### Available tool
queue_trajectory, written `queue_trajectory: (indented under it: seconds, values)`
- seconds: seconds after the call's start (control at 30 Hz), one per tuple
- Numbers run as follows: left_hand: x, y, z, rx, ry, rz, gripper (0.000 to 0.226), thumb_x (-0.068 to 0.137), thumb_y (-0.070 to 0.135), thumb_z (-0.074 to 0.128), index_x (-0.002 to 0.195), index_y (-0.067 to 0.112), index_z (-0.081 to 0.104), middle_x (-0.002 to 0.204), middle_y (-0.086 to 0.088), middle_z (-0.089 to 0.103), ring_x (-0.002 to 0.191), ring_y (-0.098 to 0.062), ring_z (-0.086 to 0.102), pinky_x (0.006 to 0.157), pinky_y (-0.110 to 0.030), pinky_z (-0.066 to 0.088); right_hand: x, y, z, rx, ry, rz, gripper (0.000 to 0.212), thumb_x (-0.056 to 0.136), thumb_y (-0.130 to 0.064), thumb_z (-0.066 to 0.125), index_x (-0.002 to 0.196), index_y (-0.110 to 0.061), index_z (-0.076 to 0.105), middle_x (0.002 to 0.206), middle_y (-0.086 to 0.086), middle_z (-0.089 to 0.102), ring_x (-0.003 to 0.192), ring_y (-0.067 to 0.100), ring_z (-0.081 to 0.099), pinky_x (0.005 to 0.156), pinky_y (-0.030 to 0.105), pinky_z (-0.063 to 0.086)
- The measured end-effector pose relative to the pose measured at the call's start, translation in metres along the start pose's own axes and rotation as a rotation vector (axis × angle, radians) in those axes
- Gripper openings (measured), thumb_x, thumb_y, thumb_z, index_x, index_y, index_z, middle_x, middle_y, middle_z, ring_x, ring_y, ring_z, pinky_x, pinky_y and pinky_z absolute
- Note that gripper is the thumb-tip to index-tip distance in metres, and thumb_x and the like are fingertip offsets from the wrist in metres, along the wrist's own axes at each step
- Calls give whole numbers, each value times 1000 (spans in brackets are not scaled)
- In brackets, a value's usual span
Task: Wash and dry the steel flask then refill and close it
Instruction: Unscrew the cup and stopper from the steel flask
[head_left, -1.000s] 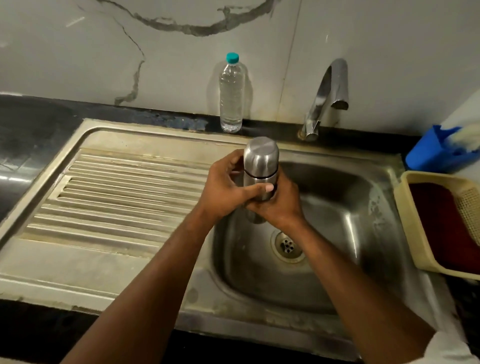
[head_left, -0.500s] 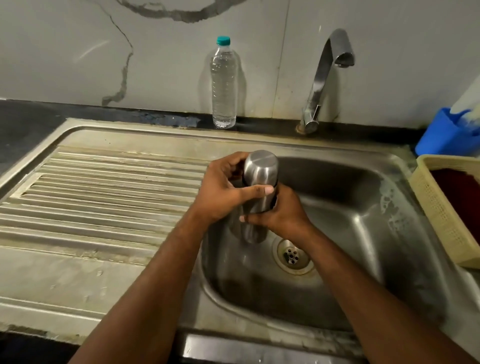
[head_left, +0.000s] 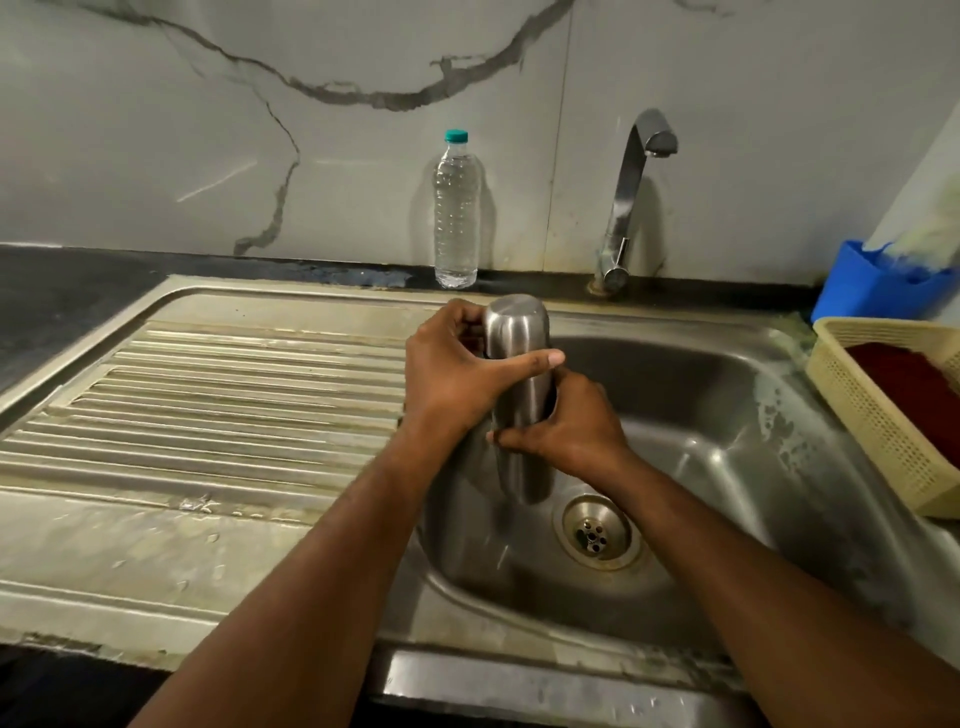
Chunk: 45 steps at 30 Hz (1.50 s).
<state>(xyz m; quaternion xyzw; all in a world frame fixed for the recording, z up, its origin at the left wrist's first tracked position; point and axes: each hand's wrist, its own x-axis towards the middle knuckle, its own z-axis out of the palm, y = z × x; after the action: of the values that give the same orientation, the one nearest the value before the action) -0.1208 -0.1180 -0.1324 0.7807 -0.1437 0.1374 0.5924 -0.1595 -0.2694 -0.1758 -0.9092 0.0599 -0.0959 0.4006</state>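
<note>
The steel flask (head_left: 519, 332) is held upright over the left side of the sink basin (head_left: 727, 467), with its cap on. My left hand (head_left: 457, 379) grips the cap at the top, thumb stretched across its front. My right hand (head_left: 571, 426) wraps around the flask's body below it. The flask's lower end shows above the drain (head_left: 597, 532). A clear plastic water bottle (head_left: 456, 218) with a teal cap stands at the back against the wall. The tap (head_left: 631, 192) is at the back right, with no water running.
A ribbed steel draining board (head_left: 208, 405) lies left of the basin. A beige plastic basket (head_left: 857, 405) holding a dark red cloth sits on the right, with a blue plastic holder (head_left: 872, 286) behind it. The marble wall rises behind the counter.
The view has tilted up slightly and the flask sits a little lower over the basin. Both hands keep their grip on the cap and the body.
</note>
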Motion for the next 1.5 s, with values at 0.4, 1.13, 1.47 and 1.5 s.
queue_trajectory:
  seconds: [0.4, 1.13, 1.47, 1.5]
  values:
    - [8, 17, -6, 53, 41, 133, 73, 59, 53, 98, 119, 26, 66, 112, 15, 71, 105, 2, 67, 89, -15, 55, 4, -9, 9, -47, 67, -5, 78, 46, -66, 88, 113, -35, 63, 98, -11, 75, 90, 11, 72, 77, 41, 63]
    - [30, 21, -83, 7, -92, -167, 64, 63, 12, 100, 118, 18, 68, 107, -5, 71, 93, -24, 76, 72, -28, 63, 7, -9, -1, -16, 116, 56, 77, 53, -51, 98, 119, -28, 66, 112, -1, 75, 102, 21, 71, 86, 42, 60]
    - [20, -20, -144, 395, -19, -360, 63, 43, 25, 98, 103, 23, 79, 94, 4, 78, 91, -15, 74, 80, -35, 65, 6, -7, 5, -21, 117, 25, 74, 50, -57, 96, 112, -28, 68, 105, -2, 77, 96, 23, 73, 82, 42, 61]
    - [19, -22, -144, 434, -9, -361, 65, 45, 26, 99, 106, 24, 78, 97, 4, 77, 93, -15, 73, 81, -36, 64, 6, -8, 5, -27, 116, 20, 75, 49, -58, 96, 111, -28, 68, 104, -3, 77, 96, 22, 73, 82, 41, 61]
